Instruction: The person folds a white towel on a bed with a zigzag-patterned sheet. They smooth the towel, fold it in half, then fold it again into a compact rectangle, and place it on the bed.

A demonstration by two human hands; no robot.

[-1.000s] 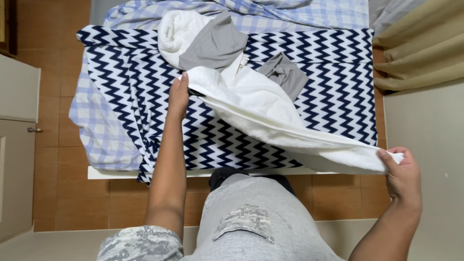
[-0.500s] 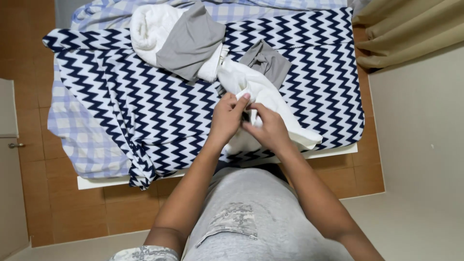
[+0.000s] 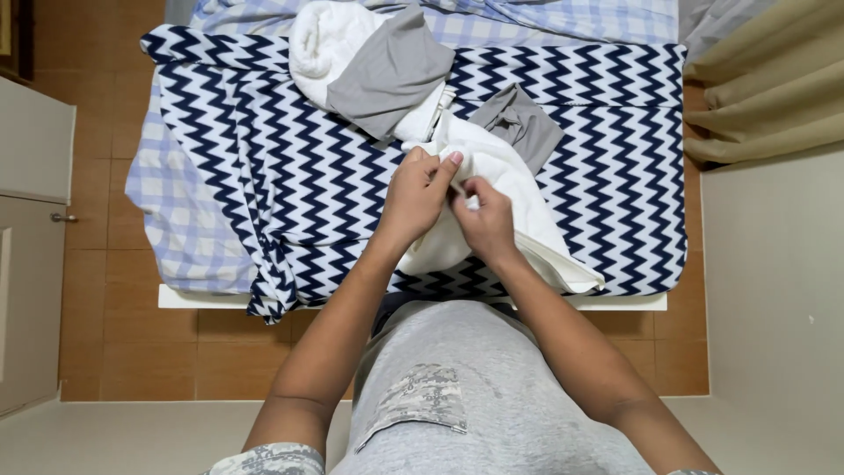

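A white cloth (image 3: 527, 207) lies folded over on a navy-and-white zigzag blanket (image 3: 290, 167) spread on a bed. My left hand (image 3: 418, 193) and my right hand (image 3: 482, 215) meet above the cloth's middle, both pinching its edge. The cloth's lower end reaches the bed's front edge at the right. A grey garment (image 3: 519, 123) lies just beyond the cloth. Farther back, a white and grey bundle of clothes (image 3: 369, 66) sits on the blanket.
A blue checked sheet (image 3: 167, 211) hangs off the bed's left side and shows at the back. A beige cabinet (image 3: 31, 237) stands at the left on a brown tiled floor. Tan curtains (image 3: 774, 79) hang at the upper right.
A second ago my hands were spread wide, stretching the white cloth. They came together over the bed, folding it in half, and now hold its edges.
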